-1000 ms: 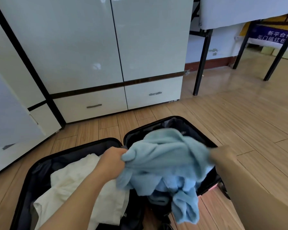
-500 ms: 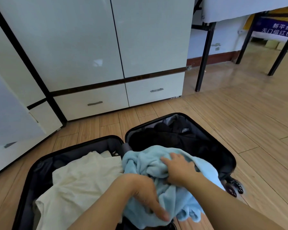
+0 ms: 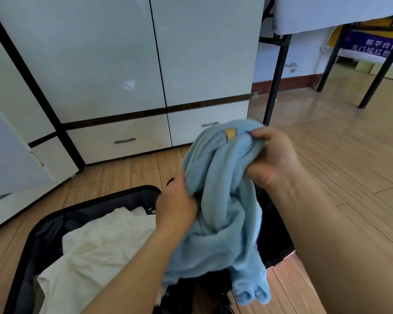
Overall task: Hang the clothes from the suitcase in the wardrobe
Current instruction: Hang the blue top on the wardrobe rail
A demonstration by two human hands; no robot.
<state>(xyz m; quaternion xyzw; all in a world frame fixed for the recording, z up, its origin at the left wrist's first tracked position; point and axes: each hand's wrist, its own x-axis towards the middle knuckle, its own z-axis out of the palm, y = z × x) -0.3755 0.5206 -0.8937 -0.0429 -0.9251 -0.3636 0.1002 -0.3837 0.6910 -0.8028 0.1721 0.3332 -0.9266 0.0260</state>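
A light blue fleece garment (image 3: 225, 218) with a small yellow label near its top hangs bunched above the open black suitcase (image 3: 39, 232). My right hand (image 3: 272, 155) grips its upper edge by the label. My left hand (image 3: 177, 205) holds the fabric lower on its left side. A cream white garment (image 3: 95, 252) lies in the suitcase's left half. Dark clothes show in the right half, mostly hidden by the blue garment. The white wardrobe (image 3: 123, 60) stands behind, its two middle doors closed.
A wardrobe door (image 3: 7, 155) at the left stands swung open. Two drawers (image 3: 123, 139) with metal handles run under the doors. Black metal table legs (image 3: 275, 82) stand at the right on the wooden floor (image 3: 349, 143).
Both hands have lifted the blue garment up out of the suitcase. My right hand has shifted to its top edge near the label, and my left hand has moved to its left side.
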